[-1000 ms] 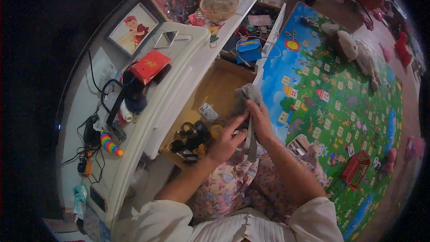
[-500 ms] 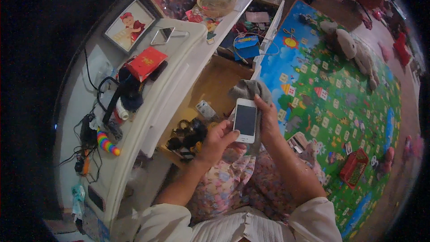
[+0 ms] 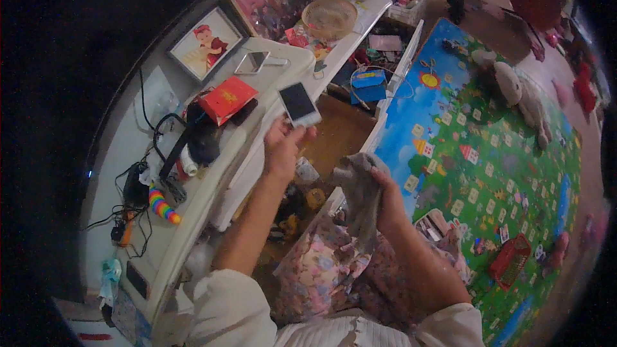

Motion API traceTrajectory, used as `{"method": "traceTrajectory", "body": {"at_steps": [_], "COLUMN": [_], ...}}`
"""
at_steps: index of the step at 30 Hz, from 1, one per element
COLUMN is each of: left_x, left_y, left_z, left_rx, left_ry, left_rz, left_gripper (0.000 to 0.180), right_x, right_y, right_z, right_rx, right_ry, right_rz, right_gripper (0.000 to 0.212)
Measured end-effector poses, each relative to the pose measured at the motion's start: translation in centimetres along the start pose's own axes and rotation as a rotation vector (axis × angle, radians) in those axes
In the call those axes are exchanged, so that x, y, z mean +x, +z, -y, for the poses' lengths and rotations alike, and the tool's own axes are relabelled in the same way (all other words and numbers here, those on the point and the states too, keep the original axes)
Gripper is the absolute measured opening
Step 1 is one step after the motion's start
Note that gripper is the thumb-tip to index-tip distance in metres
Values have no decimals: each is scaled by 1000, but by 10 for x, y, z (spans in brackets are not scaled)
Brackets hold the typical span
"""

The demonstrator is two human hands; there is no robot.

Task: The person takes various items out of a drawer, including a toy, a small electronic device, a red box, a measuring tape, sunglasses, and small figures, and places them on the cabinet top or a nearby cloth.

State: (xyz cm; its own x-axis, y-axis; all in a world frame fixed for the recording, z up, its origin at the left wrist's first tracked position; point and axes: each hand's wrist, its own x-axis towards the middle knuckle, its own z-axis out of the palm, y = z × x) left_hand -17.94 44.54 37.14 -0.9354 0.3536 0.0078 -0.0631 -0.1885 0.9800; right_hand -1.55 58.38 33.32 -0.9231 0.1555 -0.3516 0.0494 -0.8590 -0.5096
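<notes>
A white smartphone point(image 3: 299, 104) with a dark screen is held at its lower end by my left hand point(image 3: 283, 144), fingers closed on it, above the edge of the open drawer. My right hand point(image 3: 387, 196) grips a grey cloth point(image 3: 361, 196), which hangs down over my lap. Below and between my hands lies the open wooden drawer point(image 3: 334, 132), holding dark and yellow items partly hidden by my left forearm. On the white cabinet top point(image 3: 273, 58) beyond the phone lies another white phone-like device point(image 3: 252, 62), close to a red envelope point(image 3: 228, 99).
A second open drawer point(image 3: 385, 58) holds a blue packet and a white cable. Along the cabinet stand a framed picture point(image 3: 205, 45), a woven basket point(image 3: 329, 18) and tangled black cables point(image 3: 135, 186). On the right, a colourful play mat point(image 3: 488, 154) carries a plush toy point(image 3: 520, 96) and a red basket point(image 3: 509, 262).
My left hand has carried the phone up and left, away from my right hand, toward the cabinet top. The right hand keeps the cloth, now lower. The view has shifted slightly.
</notes>
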Motion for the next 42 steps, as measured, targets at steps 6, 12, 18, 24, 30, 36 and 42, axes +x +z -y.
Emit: {"method": "traceTrajectory", "body": {"at_steps": [6,12,18,24,30,36,42], "left_x": [86,104,94,17,-4,2,15], "left_y": [-28,-20,-16,-17,-145,-89,-111], "left_z": [-10,2,3,41,171,171,218], "left_rx": [-303,-276,156,304,682,1293,1770], "left_ry": [51,98,285,81,-222,-295,18], "left_rz": [-171,-380,-512,-268,-260,-96,51], "left_gripper": [25,18,14,20,19,36,46], "right_x": [-4,-2,-1,1,-14,-7,-7], "right_y": [-1,-5,-8,-16,7,-9,1], "right_z": [0,-1,-8,-2,7,8,8], "right_rx": [21,-52,-17,2,59,31,36], "right_ry": [81,81,100,-9,44,-24,99], "right_rz": [52,-33,-5,-74,-79,-124,-159], "right_gripper": [41,43,44,44,47,45,40]}}
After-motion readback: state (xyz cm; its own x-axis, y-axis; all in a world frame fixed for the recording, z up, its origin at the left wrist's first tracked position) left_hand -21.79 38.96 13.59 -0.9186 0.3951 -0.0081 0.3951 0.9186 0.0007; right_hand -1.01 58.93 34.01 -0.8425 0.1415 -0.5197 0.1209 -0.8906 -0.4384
